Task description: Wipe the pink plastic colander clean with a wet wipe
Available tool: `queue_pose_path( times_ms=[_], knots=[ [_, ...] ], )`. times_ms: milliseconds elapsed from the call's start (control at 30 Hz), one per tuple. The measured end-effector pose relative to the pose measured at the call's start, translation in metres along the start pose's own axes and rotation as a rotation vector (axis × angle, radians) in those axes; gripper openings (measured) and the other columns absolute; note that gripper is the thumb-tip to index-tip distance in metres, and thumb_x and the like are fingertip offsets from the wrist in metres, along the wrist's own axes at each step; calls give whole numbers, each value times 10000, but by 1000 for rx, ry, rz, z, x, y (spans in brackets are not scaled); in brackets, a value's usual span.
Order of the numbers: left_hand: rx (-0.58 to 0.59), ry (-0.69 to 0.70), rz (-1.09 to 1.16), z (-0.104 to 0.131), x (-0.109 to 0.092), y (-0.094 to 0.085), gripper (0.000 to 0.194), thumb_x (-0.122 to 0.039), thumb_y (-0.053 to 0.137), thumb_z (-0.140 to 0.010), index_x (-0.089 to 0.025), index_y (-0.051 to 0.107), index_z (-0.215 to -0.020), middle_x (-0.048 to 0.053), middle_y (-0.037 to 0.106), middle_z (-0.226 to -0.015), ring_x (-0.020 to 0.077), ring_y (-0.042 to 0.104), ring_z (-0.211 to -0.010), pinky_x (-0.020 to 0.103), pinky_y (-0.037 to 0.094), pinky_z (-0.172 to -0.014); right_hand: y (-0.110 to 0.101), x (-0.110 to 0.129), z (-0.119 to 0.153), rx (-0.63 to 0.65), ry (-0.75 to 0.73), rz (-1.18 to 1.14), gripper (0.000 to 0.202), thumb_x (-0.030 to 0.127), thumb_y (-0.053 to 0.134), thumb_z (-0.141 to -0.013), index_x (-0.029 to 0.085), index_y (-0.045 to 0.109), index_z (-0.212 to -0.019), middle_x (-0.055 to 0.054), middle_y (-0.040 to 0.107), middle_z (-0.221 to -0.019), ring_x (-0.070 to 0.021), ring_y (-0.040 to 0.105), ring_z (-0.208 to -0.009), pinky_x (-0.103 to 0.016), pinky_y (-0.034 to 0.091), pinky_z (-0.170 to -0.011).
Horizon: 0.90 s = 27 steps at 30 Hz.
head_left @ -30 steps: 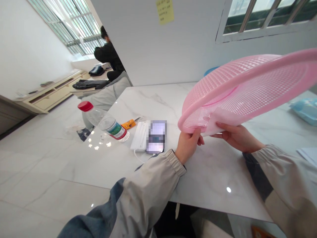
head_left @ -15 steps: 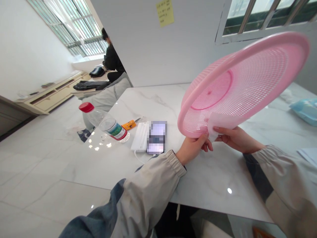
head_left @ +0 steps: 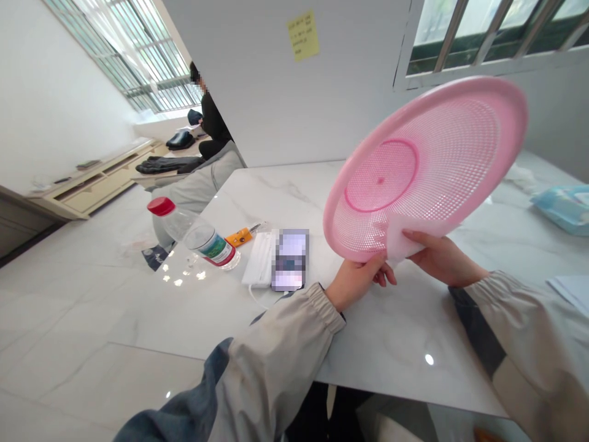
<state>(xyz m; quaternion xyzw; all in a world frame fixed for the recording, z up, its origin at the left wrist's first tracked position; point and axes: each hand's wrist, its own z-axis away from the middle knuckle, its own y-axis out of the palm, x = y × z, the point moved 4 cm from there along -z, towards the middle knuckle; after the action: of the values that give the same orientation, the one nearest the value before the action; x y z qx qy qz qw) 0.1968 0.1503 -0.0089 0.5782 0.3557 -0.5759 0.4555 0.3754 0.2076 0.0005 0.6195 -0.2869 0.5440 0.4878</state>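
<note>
A round pink mesh basket (head_left: 442, 166) is held up tilted above the table, its inside turned towards me. My left hand (head_left: 361, 279) grips its lower rim, thumb on the near side and fingers curled below. A thin white wipe (head_left: 401, 238) is folded over the rim just right of that hand. My right hand (head_left: 442, 258) pinches the wipe against the rim, with the thumb on top; its other fingers are partly hidden behind.
On the marble-patterned table (head_left: 381, 344) stand a red-capped plastic bottle (head_left: 202, 239), a phone (head_left: 291, 261), a white cabled box (head_left: 258, 261) and an orange item (head_left: 239, 237). A blue soft pack (head_left: 564, 209) lies right. Another person (head_left: 214, 120) sits far left.
The basket has turned so that more of its inside and base faces me, and its far end has swung left and down. Both hands keep hold near the same spot.
</note>
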Motion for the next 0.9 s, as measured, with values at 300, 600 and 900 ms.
queue_pose_path(
  times_ms=[300, 600, 900],
  knots=[
    [-103, 60, -24, 1, -3, -5, 592, -643, 612, -1052, -173, 720, -709, 93, 754, -741, 144, 600, -646, 311, 517, -700, -9, 7, -5, -321, -119, -149, 288, 339, 834, -919, 314, 830, -1206, -9, 787, -1489, -358, 669, -1512, -554, 531, -1333],
    [133, -19, 45, 3, -2, 6, 520, -618, 902, -889, -165, 761, -1102, 65, 803, -879, 140, 695, -694, 298, 580, -727, -9, 6, -7, -329, -136, -206, 290, 368, 805, -939, 316, 833, -1223, 4, 782, -1501, -337, 662, -1524, -549, 505, -1356],
    [-79, 73, -187, 5, 2, -3, 300, -466, 789, -1005, -173, 838, -965, 126, 869, -994, 231, 818, -952, 374, 650, -945, -4, 9, -3, -324, -138, -169, 300, 379, 842, -930, 360, 828, -1229, 32, 781, -1500, -309, 625, -1566, -536, 507, -1352]
  ],
)
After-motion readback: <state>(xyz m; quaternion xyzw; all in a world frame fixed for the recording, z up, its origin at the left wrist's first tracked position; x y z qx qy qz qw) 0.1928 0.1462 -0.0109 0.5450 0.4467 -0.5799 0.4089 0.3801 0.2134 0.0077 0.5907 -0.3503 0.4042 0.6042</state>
